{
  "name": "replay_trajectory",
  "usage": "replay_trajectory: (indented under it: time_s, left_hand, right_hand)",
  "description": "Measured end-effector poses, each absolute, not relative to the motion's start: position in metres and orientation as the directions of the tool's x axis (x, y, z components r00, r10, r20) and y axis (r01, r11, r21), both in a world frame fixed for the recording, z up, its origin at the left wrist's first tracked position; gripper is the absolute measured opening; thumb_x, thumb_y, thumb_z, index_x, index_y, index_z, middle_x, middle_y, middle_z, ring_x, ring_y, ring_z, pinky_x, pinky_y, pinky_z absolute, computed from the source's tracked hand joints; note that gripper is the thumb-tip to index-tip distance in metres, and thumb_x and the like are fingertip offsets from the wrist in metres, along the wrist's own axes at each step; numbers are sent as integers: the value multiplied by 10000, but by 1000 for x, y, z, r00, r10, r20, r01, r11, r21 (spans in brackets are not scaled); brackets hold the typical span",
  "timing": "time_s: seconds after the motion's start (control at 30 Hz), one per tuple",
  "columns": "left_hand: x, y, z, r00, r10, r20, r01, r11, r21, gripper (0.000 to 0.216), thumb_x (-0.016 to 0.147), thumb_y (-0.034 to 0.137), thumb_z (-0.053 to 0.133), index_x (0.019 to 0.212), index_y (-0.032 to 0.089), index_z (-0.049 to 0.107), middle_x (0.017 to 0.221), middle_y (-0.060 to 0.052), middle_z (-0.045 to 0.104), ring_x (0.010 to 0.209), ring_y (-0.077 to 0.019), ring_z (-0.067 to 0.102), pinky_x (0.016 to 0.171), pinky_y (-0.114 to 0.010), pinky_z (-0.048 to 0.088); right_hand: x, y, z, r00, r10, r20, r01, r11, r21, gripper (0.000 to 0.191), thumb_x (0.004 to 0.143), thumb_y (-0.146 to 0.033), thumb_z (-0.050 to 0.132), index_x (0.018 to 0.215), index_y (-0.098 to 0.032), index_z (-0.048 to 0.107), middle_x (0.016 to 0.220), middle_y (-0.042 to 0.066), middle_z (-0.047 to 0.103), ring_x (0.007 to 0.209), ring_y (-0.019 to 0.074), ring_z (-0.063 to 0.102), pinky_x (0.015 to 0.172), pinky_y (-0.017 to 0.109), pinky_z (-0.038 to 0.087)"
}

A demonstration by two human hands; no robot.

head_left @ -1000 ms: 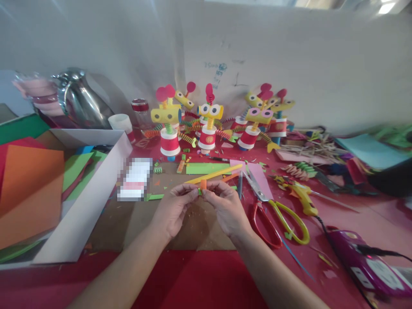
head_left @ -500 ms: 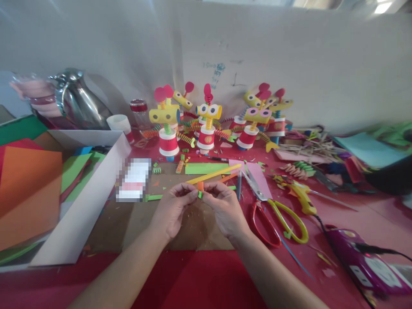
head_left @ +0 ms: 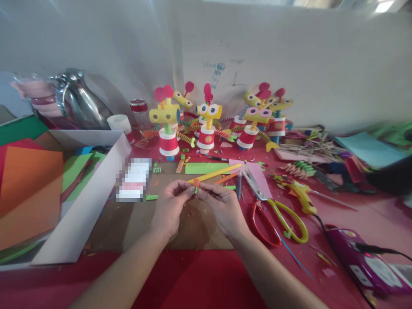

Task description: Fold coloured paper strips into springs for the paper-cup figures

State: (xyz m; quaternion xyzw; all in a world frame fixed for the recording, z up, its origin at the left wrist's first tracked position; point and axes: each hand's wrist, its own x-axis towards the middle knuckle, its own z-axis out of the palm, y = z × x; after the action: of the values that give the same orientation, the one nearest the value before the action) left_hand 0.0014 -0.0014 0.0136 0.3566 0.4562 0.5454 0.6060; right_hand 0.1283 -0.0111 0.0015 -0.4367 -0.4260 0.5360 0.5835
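My left hand (head_left: pixel 170 205) and my right hand (head_left: pixel 223 207) meet over a brown cardboard mat (head_left: pixel 138 216), fingertips pinched together on a small folded strip of orange and green paper (head_left: pixel 196 185). Both hands hold it just above the mat. Right behind the fingers lie a long yellow paper strip (head_left: pixel 215 173) and a green paper piece (head_left: pixel 202 168). Red and yellow scissors (head_left: pixel 273 210) lie just right of my right hand.
Several paper-cup figures (head_left: pixel 207 124) with yellow heads stand at the back by the wall. A white box (head_left: pixel 85 201) with coloured sheets fills the left. A yellow glue gun (head_left: pixel 299 193), a purple power strip (head_left: pixel 363 264), a metal jug (head_left: pixel 80 101) and scraps lie around.
Both hands have shifted slightly left and away from me, still pinching the paper piece. The orange part now sticks up less between the fingertips.
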Motion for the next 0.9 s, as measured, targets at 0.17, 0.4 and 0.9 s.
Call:
replay_trajectory:
  time_s: [0.17,0.4,0.9]
  left_hand:
    - [2,-1,12,-28,992,-120,-317,105,943,150,671,245,751,703,158,632,681,17,626,669,-104,583,697,-248,468]
    - [3,-3,12,-36,992,-121,-306,104,947,155,675,251,755,732,166,639,709,12,629,710,-109,573,701,-237,451]
    - [-4,1,21,148,966,-212,-365,252,896,235,607,230,817,825,178,746,807,-34,706,793,-144,612,788,-281,452]
  right_hand:
    - [129,-12,2,35,999,37,-342,46,-939,179,706,-268,754,884,-250,763,876,11,715,829,185,671,849,364,515]
    - [127,-13,5,59,998,36,-274,51,-960,186,692,-264,762,874,-228,749,839,7,725,811,175,654,805,326,508]
    - [129,-13,13,77,991,106,-252,122,-960,159,692,-214,746,824,-197,659,823,10,694,779,147,647,760,287,528]
